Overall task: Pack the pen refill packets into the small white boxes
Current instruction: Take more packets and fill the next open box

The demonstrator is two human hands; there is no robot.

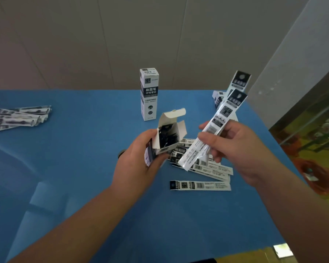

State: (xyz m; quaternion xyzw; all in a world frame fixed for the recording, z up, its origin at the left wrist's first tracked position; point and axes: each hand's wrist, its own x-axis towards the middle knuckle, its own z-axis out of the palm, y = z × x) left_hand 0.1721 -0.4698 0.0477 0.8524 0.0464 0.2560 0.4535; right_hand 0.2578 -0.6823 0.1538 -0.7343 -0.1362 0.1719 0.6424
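Your left hand (139, 158) has its fingers curled round a small white box (169, 133), holding it tilted above the blue table (84, 149) with the open end up and facing you. The top flap (176, 113) stands up at the far edge and a side flap sticks out to the right. Inside the opening you can see dark printed packets already sitting in there, though it's too blurry to count them.

Your right hand (234, 147) is just to the right of the box, thumb and fingers pinching a couple of long refill packets (215, 122) around their middle. They slant from low near the box mouth up and away to the far right, and the top ends fan apart a bit. The lower end hangs just beside the box opening, not in it.

Under your hands there's a loose pile of packets (207, 166) lying flat on the table, and one single packet (199, 185) lies on its own a little nearer to you. Far left, another bunch of packets (17, 116) sits well apart from everything else.

A closed box (149, 94) stands upright at the far middle of the table. Another box (218, 100) lies at the far right, mostly hidden behind the packets you're holding.
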